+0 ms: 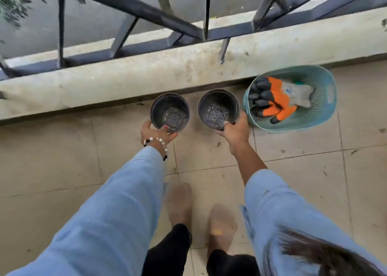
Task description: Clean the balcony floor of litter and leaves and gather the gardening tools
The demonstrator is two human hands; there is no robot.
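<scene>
Two black pots sit side by side on the tiled floor (293,160) by the concrete curb (125,81): your left hand (156,133) grips the left pot (170,112) by its rim, your right hand (235,132) grips the right pot (218,108). Just right, a teal basket (326,108) holds orange-and-black gloves (272,100).

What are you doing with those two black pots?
A person stands barefoot on the balcony floor, holding one empty black pot in each hand by its near rim. The left hand grips the left pot and the right hand grips the right pot. Both pots are close to the concrete ledge under the railing. Just right of them a teal basket holds orange and black gloves. A few small bits of litter dot the tiles.
</scene>
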